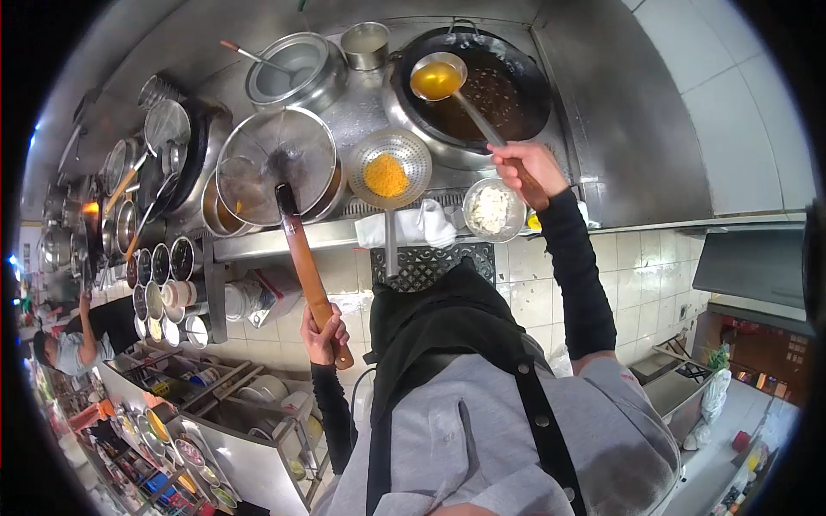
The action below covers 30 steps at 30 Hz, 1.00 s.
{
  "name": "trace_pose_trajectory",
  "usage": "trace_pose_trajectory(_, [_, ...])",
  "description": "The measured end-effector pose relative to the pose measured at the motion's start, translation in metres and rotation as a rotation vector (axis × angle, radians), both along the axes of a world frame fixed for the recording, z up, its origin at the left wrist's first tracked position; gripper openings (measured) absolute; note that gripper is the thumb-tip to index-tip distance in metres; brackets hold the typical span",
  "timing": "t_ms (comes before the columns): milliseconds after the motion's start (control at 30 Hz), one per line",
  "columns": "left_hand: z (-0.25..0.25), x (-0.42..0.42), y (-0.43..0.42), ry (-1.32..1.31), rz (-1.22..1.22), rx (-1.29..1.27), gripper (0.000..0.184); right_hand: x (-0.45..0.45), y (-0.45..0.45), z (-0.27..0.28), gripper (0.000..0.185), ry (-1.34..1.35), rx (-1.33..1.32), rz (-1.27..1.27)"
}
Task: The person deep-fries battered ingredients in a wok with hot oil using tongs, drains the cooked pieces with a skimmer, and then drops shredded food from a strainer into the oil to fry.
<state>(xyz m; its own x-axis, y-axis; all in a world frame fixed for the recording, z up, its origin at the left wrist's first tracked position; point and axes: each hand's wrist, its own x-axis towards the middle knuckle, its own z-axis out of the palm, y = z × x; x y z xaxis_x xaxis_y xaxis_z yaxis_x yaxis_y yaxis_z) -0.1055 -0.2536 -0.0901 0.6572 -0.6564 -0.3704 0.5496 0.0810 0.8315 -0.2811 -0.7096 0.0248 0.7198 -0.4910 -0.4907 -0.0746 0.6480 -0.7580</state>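
Observation:
My right hand [532, 169] is closed round the wooden handle of a ladle [471, 107]. Its bowl holds clear yellow liquid and is above a black wok [533, 95] with dark liquid in it. My left hand [325, 334] grips the wooden handle of a round mesh strainer [249, 172], which is over a metal pot [222, 213]. Between the two, a perforated skimmer [413, 155] carries yellow-orange crumbs [385, 176]. Close to my right hand stands a metal bowl [519, 225] with white pieces [490, 210] in it.
A wide pot [258, 93] with a utensil in it and a small pot [365, 48] stand at the back. A white cloth [422, 225] lies on the counter edge. Several seasoning containers [161, 264] are at left. Farther left, another person [73, 348] is near a flame [90, 207].

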Motion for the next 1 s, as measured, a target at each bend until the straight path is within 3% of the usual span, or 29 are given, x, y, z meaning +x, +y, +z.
trace_pose_trajectory(167, [-0.028, -0.013, -0.010, -0.020, -0.017, 0.011, 0.034, -0.028, -0.052, -0.029, 0.015, 0.166, -0.285, -0.106])
trace_pose_trajectory(300, [-0.043, -0.014, -0.010, -0.078, -0.026, 0.053, 0.034, -0.066, -0.081, -0.045, 0.011, 0.215, -0.352, -0.192])
trace_pose_trajectory(433, [-0.059, -0.004, 0.002, -0.218, -0.058, 0.241, 0.042, -0.106, -0.085, -0.020, 0.009, 0.412, -0.482, -0.122])
trace_pose_trajectory(600, [-0.082, 0.006, 0.015, -0.390, 0.012, 0.547, 0.055, -0.153, -0.087, -0.024, 0.008, 0.415, -0.673, -0.032])
trace_pose_trajectory(667, [-0.098, 0.009, 0.018, -0.542, 0.076, 0.575, 0.068, -0.166, -0.079, -0.020, 0.009, 0.413, -0.748, 0.001])
trace_pose_trajectory(700, [-0.099, 0.013, 0.016, -0.611, 0.035, 0.682, 0.084, -0.171, -0.073, -0.013, 0.013, 0.450, -0.754, 0.032])
trace_pose_trajectory(800, [-0.094, 0.002, -0.007, -0.953, 0.080, 0.765, 0.090, -0.182, -0.056, -0.035, 0.014, 0.426, -1.138, -0.083])
trace_pose_trajectory(833, [-0.086, -0.006, -0.019, -1.140, 0.124, 0.826, 0.092, -0.182, -0.049, -0.044, 0.025, 0.382, -1.308, -0.165])
trace_pose_trajectory(933, [-0.041, -0.039, -0.072, -1.385, 0.175, 1.059, 0.090, -0.187, -0.033, -0.063, 0.041, 0.456, -1.252, -0.164])
trace_pose_trajectory(1000, [-0.026, -0.065, -0.107, -1.398, 0.121, 0.776, 0.077, -0.189, -0.024, -0.069, 0.046, 0.523, -1.214, -0.135])
